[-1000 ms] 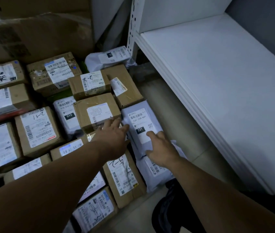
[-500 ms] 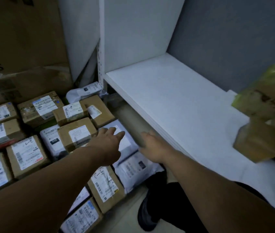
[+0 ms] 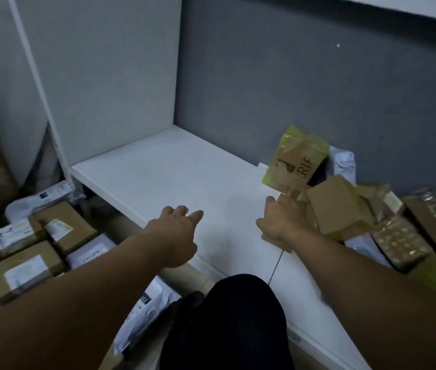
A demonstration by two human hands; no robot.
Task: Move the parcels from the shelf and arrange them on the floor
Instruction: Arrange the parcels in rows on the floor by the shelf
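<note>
Right hand grip: the right hand (image 3: 282, 222) reaches onto the white shelf (image 3: 179, 180), fingers spread against a small brown cardboard box (image 3: 337, 206); whether it has closed on the box cannot be told.
Left hand grip: the left hand (image 3: 176, 233) holds nothing, palm down, fingers loosely apart over the shelf's front edge.
Open room: the left and middle of the shelf board are bare up to the grey back wall (image 3: 291, 102) and white side panel (image 3: 99, 76); the front edge runs diagonally from upper left to lower right.
Arm pose: both forearms stretch forward from the bottom corners, and a dark-clothed knee (image 3: 238, 316) sits between them.
Shelf parcels: clustered at the right end, a yellow-green taped carton (image 3: 298, 161) leaning on the wall, the tilted brown box, a bubble-wrapped packet (image 3: 398, 241), and a white mailer bag (image 3: 343, 161) behind.
Floor parcels: brown labelled cartons (image 3: 22, 271) and white poly mailers (image 3: 142, 308) lie packed closely together at lower left.
</note>
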